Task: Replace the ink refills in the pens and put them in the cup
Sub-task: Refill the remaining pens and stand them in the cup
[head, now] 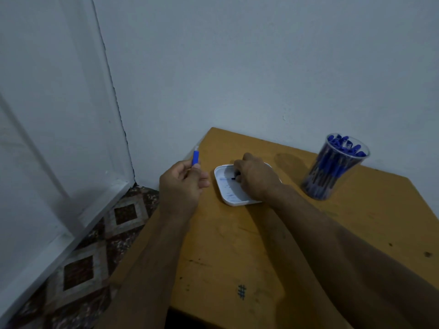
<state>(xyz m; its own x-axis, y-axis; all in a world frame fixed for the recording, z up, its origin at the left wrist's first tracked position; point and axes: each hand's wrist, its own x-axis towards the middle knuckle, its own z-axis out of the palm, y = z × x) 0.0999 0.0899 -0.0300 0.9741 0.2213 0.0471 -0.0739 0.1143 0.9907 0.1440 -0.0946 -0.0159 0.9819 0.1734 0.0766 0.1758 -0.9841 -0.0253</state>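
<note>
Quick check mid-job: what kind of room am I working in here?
Most likely a plain room in a home: a worn wooden table pushed into a corner of bare painted wall, a white door on the left, and patterned floor tiles below.

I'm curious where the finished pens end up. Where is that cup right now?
In the head view, the clear cup full of blue pens stands at the table's far right, near the wall, right of the white tray.

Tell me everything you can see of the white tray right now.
The white tray is a shallow, square, plastic-looking dish with rounded corners, lying flat on the wooden table left of the clear cup of pens. Faint blue marks show inside. The right hand reaches into it, fingers at a thin refill.
</note>
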